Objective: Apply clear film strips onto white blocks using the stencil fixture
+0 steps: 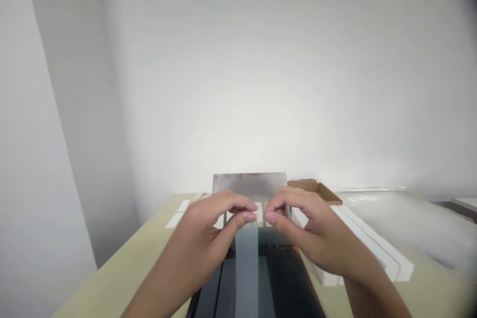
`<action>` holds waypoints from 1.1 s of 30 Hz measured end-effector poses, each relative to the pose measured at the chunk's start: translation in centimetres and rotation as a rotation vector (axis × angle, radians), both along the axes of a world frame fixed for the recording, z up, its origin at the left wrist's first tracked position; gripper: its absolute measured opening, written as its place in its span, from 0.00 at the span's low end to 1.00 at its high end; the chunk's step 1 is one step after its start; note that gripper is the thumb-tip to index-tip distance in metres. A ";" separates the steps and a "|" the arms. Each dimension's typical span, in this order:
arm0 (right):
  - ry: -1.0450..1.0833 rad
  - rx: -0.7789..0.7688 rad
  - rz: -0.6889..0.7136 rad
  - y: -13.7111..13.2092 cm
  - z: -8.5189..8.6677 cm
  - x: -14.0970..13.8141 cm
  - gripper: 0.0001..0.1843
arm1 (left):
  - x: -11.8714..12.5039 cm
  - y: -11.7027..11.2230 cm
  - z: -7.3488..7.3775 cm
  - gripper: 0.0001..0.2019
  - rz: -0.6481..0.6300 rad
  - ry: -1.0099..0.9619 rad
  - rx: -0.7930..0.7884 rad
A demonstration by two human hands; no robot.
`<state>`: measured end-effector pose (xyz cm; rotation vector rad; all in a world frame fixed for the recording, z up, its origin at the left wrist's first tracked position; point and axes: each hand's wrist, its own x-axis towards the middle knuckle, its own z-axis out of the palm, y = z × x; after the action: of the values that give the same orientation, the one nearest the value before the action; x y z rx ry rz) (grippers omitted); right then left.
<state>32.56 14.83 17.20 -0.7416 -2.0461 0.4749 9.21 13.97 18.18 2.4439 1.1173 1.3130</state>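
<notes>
A long, pale, translucent strip (246, 273) runs from the bottom edge up to my fingers in the middle. My left hand (219, 226) is closed, with thumb and index finger pinched at the strip's upper end. Just to the right, my right hand (305, 223) is closed in a similar pinch, its fingertips close to those of the left. Whatever lies between the right fingertips is too small to make out. Under the strip sits a dark, glossy panel or tray (290, 283) with an orange-brown rim.
Behind the hands a grey metal plate (249, 184) stands upright. An open cardboard box (330, 194) is at the back right, near long white blocks (376, 243). Clear plastic sheeting (417, 223) covers the far right. Small white pieces (174, 220) lie left on the yellowish table (122, 268).
</notes>
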 end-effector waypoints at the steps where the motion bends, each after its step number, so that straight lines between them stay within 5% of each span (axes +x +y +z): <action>1: 0.000 -0.002 -0.003 0.0 0.0 0.0 0.08 | 0.0 0.0 0.0 0.06 -0.003 -0.001 0.001; 17: -0.019 0.018 -0.001 0.1 0.0 -0.2 0.09 | -0.3 -0.3 0.0 0.13 -0.164 0.046 0.074; 33: -0.027 -0.133 0.074 -0.3 0.4 -0.2 0.11 | -0.6 -0.6 -0.1 0.13 -0.224 0.136 0.134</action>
<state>32.40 14.51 17.59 -0.7565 -2.0878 0.6508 8.65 13.37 18.07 2.6969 0.7753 1.2050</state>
